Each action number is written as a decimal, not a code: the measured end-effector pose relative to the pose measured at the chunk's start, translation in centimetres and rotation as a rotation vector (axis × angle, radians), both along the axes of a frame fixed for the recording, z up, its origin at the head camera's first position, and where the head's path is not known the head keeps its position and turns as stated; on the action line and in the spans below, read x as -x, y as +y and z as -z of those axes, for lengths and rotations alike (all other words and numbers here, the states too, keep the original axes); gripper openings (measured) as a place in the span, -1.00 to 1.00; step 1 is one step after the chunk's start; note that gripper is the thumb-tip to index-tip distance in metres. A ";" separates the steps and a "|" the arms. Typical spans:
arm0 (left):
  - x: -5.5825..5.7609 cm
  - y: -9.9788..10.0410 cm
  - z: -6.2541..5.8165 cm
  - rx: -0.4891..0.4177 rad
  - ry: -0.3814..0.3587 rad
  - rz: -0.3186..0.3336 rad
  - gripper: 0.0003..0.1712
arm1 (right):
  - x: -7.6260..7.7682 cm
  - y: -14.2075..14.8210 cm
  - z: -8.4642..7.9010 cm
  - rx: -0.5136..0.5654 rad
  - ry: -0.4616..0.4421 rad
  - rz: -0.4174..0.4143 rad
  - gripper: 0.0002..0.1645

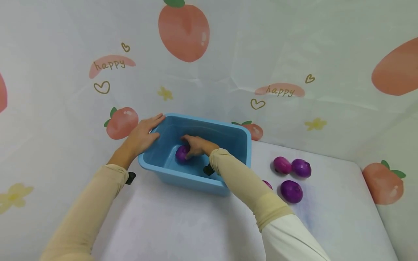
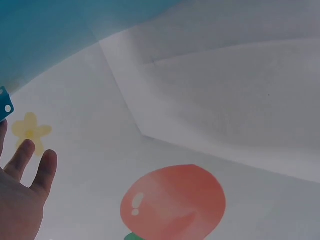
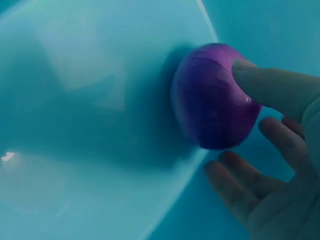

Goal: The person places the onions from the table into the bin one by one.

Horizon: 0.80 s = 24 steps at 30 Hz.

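Observation:
A blue plastic basin [image 1: 192, 183] stands on the table against the backdrop. Inside it, a purple onion [image 3: 210, 100] sits on the floor close to the wall. My right hand [image 1: 197, 145] reaches down into the basin over this onion. Its thumb rests on the onion's skin, while the other fingers [image 3: 240, 180] are spread apart from it. At the basin's left rim is my left hand [image 1: 142, 135], fingers extended along the far left corner and thumb over the edge. The left wrist view shows some of its fingers [image 2: 45, 175] straight and spread.
Right of the basin lie several more onions: a pinkish one [image 1: 282, 165] beside a purple one [image 1: 301, 168], and a darker one [image 1: 291, 191] nearer me. Another onion [image 1: 267, 184] is mostly hidden by my right sleeve. A fruit-printed cloth [image 1: 212, 83] hangs behind.

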<state>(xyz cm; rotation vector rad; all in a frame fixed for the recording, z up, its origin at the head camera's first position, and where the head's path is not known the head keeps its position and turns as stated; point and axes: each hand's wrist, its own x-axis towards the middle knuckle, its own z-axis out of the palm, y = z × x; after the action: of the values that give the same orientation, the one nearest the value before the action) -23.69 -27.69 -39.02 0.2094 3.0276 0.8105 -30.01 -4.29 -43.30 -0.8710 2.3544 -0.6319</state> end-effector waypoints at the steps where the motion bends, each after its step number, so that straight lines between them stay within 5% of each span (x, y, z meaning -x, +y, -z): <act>1: 0.0 0.0 0.0 0.002 -0.001 0.000 -0.25 | 0.0 0.0 0.0 -0.006 0.001 -0.004 0.00; 12: 0.0 0.1 0.3 -0.011 0.003 -0.002 -0.26 | 0.1 0.4 -0.8 -0.005 0.006 -0.004 -0.02; 24: 0.2 0.0 0.0 0.012 0.011 0.010 -0.26 | -0.2 2.0 -6.1 0.113 -0.031 -0.087 -0.03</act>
<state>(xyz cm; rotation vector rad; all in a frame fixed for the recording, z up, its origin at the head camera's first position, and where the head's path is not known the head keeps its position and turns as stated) -23.89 -27.64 -39.02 0.2291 3.0385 0.7927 -29.76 -2.32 -37.19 -0.9999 2.2577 -0.7431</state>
